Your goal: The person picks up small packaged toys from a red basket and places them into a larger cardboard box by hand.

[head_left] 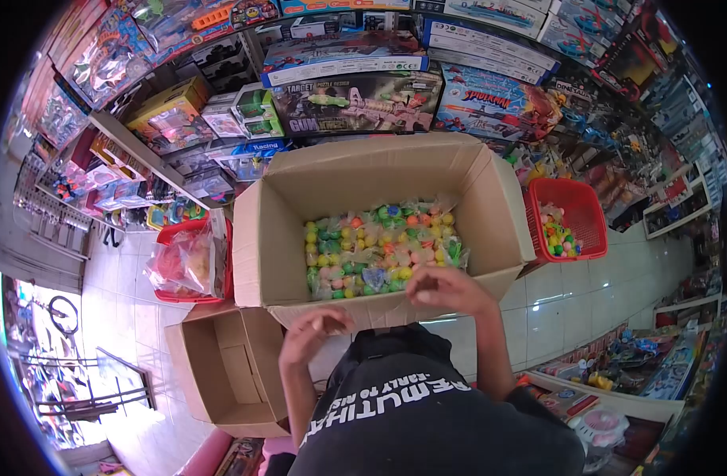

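A large open cardboard box (379,170) stands in front of me. Inside it lie many clear bags of small colourful balls (379,250), in yellow, green, orange and pink. At the box's front left edge is my left hand (316,332), its fingers loosely bent and pointing inward, with no object showing in them. My right hand (450,289) hovers over the front rim on the right, palm down, thumb and fingers bent with a gap between them. Part of the front flap is hidden behind my hands and shirt.
A red basket (190,297) with plastic-bagged items is on the left; another red basket (597,230) with small colourful toys is on the right. An open smaller carton (224,365) sits at lower left. Shelves of boxed toys (355,103) line the back. Tiled floor (569,297) shows between.
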Available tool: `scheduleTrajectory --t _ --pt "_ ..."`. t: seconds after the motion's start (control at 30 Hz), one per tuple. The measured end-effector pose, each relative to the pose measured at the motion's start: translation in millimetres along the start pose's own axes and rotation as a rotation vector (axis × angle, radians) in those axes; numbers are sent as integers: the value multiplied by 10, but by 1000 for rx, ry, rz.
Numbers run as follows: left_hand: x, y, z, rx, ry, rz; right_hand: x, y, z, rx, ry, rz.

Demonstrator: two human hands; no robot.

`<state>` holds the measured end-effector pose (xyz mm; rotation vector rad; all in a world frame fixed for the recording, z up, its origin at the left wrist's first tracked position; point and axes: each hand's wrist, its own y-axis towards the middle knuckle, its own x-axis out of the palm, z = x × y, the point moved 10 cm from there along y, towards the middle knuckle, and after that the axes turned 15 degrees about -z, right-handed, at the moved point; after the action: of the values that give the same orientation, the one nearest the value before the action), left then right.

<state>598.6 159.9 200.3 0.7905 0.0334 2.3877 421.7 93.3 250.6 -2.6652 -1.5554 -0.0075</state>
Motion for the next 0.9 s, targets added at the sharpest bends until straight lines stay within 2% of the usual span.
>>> scheduleTrajectory --t 0.03,0.07,0.1,0.13,0.2,0.23,0.3,0.33,0.37,0.4,0.43,0.5,0.53,0.57,0.6,0.63,0.7,0.83,0.9 --pt "61 -109 -166 -20 -61 -13 151 -104 103 -1 2 8" --pt "90 -164 -266 -26 -63 -21 306 -185 296 -26 190 -20" --pt "149 -196 -516 -212 -3 -76 425 -254 476 -57 375 -42" --pt "196 -259 -778 -401 57 -137 488 -343 623 -62 374 -18" --pt "252 -317 -1119 -499 -29 -203 649 -557 1152 137 411 33" --pt "287 -393 -1347 -588 -113 -244 703 -668 1359 133 419 71" --pt "157 -527 -1867 -686 -128 -308 662 -946 1958 231 479 260" --pt "-72 -657 -2236 -790 -89 -240 664 -1034 2198 219 476 297" --pt "-309 -809 -2595 -891 -46 -168 620 -1208 2538 257 508 462" --pt "-559 -935 -2886 -952 129 -133 614 -1399 2900 293 544 623" --pt "-841 -1073 -3153 -1002 310 -95 671 -1489 3259 281 545 650" --pt "-1379 -1339 -3680 -1030 933 -443 613 -2042 3883 321 354 1077" --pt "-1613 -1554 -3880 -1143 974 -550 706 -2184 4044 310 353 1105" --pt "-1751 -1757 -4002 -1257 1015 -656 791 -2467 4173 353 309 1254" --pt "-1887 -1943 -3918 -1382 781 -330 891 -2743 4300 395 267 1402" --pt "-1993 -2203 -3825 -1470 535 2 964 -2950 4485 447 241 1429" --pt "-2234 -2399 -4007 -1427 484 49 1088 -3341 4605 479 233 1488" --pt "-1858 -2190 -3822 -1459 506 124 1358 -3852 4890 557 349 1588" --pt "-1716 -1975 -3858 -1365 407 292 1467 -4002 4938 852 428 1432"
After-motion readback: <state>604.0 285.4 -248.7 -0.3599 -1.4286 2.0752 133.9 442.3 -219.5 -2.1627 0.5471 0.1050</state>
